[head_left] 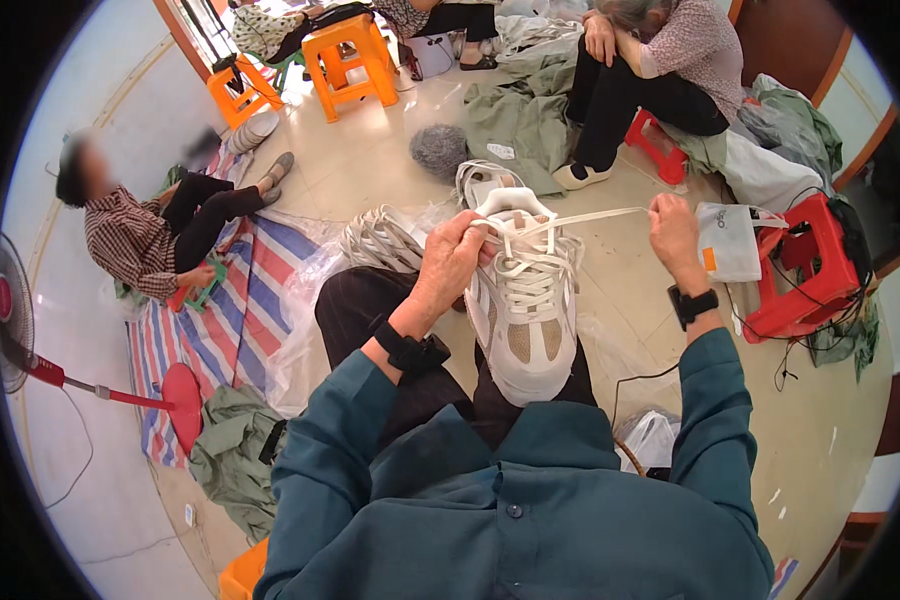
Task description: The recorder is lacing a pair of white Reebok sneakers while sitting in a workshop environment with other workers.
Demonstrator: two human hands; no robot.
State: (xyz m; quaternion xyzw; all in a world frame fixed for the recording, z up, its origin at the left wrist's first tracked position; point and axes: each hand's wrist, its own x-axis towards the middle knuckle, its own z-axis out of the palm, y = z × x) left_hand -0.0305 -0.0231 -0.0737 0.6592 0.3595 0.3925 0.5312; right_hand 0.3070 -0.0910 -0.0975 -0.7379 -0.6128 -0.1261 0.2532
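Note:
A white and beige sneaker [530, 340] rests on my lap, its toe pointing toward me and its laces criss-crossed over the tongue. My left hand [452, 252] is closed at the left side of the shoe's collar, pinching a lace there. Out to the right, my right hand [674, 236] pinches the end of a cream shoelace [605, 215], which runs taut from the top eyelets of the shoe. Both wrists wear black bands. What lies under the left fingers is partly hidden.
Beyond my knees lie a bundle of pale laces [382, 240] and a grey ball [438, 150]. A red stool [800, 270] with a white bag [730, 240] stands right; a red fan [180, 400] stands left. A person [135, 235] sits on striped sheeting [240, 310]; others sit farther back.

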